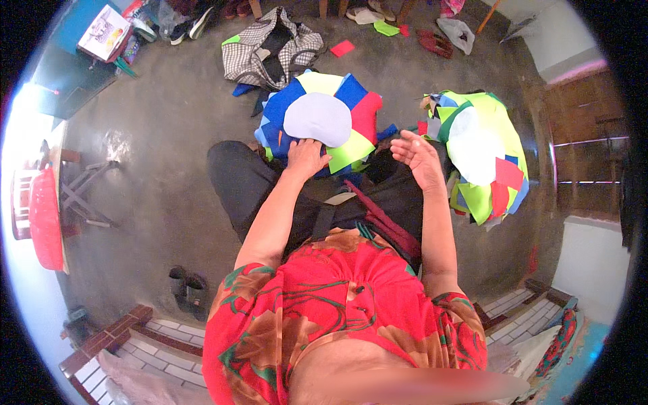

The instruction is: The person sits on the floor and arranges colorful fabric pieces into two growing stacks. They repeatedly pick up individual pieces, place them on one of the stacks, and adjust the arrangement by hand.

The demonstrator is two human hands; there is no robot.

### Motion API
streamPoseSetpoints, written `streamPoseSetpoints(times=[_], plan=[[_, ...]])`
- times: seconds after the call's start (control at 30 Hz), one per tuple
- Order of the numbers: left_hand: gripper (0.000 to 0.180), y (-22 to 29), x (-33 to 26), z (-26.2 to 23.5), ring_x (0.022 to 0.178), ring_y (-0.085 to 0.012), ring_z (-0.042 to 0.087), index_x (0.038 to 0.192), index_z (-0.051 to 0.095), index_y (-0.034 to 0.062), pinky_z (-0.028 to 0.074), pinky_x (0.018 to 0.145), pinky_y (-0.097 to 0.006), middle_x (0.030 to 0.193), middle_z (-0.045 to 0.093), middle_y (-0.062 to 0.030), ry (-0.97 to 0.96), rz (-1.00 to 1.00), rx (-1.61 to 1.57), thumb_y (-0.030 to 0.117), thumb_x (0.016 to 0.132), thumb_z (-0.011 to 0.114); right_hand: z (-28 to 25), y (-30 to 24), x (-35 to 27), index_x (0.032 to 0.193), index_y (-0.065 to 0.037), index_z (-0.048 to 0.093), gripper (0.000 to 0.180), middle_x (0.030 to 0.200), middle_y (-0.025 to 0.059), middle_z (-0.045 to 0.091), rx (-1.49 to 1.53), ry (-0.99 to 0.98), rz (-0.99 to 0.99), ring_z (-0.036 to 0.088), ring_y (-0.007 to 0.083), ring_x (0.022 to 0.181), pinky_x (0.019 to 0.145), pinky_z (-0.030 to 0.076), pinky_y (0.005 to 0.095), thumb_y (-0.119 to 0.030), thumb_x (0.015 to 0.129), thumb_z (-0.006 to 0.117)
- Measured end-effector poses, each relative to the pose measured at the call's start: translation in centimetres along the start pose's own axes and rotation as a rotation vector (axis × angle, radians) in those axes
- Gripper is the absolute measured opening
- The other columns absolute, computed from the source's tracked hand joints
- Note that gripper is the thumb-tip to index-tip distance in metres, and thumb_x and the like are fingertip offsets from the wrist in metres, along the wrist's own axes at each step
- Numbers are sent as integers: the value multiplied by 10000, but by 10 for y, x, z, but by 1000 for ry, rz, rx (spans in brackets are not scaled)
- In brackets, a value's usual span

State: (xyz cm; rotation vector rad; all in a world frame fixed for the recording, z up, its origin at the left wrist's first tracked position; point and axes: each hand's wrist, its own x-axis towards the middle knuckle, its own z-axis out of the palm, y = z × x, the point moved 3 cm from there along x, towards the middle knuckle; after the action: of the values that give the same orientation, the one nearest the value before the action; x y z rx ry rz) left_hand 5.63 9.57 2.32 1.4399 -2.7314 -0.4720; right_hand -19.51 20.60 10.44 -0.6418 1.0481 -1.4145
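A round patchwork fabric piece point(364, 116) lies in front of my crossed legs. Blue, red, pale yellow and lime pieces ring its white oval centre patch point(317, 120). My left hand point(307, 159) rests on the near side of this piece, fingertips at the white patch's lower edge and thumb apart. Just right of the piece, my right hand point(417, 160) is raised with its fingers apart and nothing in it. Beyond that hand is a second, similar patchwork piece point(503, 138), mostly lime, with its own white patch point(471, 145).
Ahead on the floor lie a checked cloth bag point(246, 57), a red fabric scrap point(342, 48) and a lime scrap point(386, 28). Shoes point(200, 24) stand at the far wall. A red plastic chair point(46, 219) is at left; dark footwear point(187, 287) lies lower left.
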Motion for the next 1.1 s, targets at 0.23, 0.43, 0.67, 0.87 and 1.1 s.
streamPoseSetpoints(times=[0.23, 0.43, 0.67, 0.87, 1.1], plan=[[105, 16, -2, -66, 641, -229, 594, 768, 619, 84, 468, 579, -324, 721, 614, -58, 765, 122, -293, 188, 760, 616, -13, 1, 5, 1233, 12, 422, 396, 1071, 205, 586, 292, 52, -120, 606, 266, 939, 839, 487, 368, -216, 911, 458], [404, 12, 29, -58, 1159, -309, 389, 1104, 517, 82, 324, 927, -458, 1229, 441, -130, 580, 67, -168, 199, 732, 625, -5, 0, 5, 1207, 10, 457, 368, 1033, 176, 608, 218, 42, -70, 616, 233, 911, 817, 494, 342, -193, 901, 484], [613, 15, 37, 33, 1345, -298, 137, 1363, 308, 222, 114, 1038, -552, 1458, 174, -96, 38, 40, 147, 490, 836, 469, -7, 2, 8, 1195, 11, 474, 369, 1021, 161, 615, 142, 46, -47, 615, 223, 915, 811, 493, 329, -194, 890, 501], [637, 2, 35, 39, 1326, -304, 177, 1359, 316, 222, 146, 1015, -550, 1454, 194, -77, 88, 83, 124, 488, 811, 504, 0, 2, 12, 1185, 3, 484, 373, 1016, 140, 618, 100, 27, -45, 616, 209, 900, 783, 496, 311, -224, 891, 515], [625, 10, 30, 25, 1329, -333, 154, 1353, 329, 194, 150, 1021, -562, 1444, 185, -127, 184, 145, 98, 425, 813, 542, 10, -20, -18, 1164, 4, 506, 316, 1033, 89, 603, -78, 18, -275, 580, 160, 959, 836, 456, 286, -126, 877, 531]])
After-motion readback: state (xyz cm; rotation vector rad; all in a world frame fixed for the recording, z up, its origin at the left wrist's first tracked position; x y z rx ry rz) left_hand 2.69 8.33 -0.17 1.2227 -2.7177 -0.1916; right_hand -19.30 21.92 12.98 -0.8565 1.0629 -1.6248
